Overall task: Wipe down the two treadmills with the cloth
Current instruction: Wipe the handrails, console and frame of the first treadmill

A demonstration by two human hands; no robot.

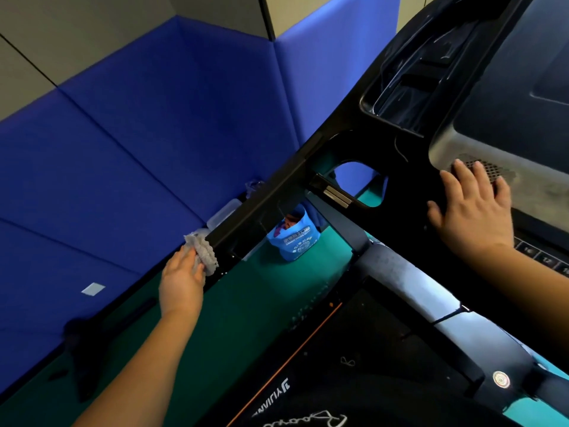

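A black treadmill fills the right half of the head view, its console (pixel 505 97) at the upper right and its belt deck (pixel 354 359) at the bottom. A black upright post (pixel 261 198) slants down to the left. My left hand (pixel 181 282) grips a pale grey cloth (pixel 203 252) and holds it against the lower end of that post. My right hand (pixel 474 208) lies flat with spread fingers on the console's lower edge, next to a speaker grille (pixel 486 169).
Blue padded wall panels (pixel 123 134) stand close on the left. A blue bag (pixel 292 238) with things in it sits on the green floor (pixel 246 303) behind the post. A clear plastic box (pixel 223 212) lies by the wall.
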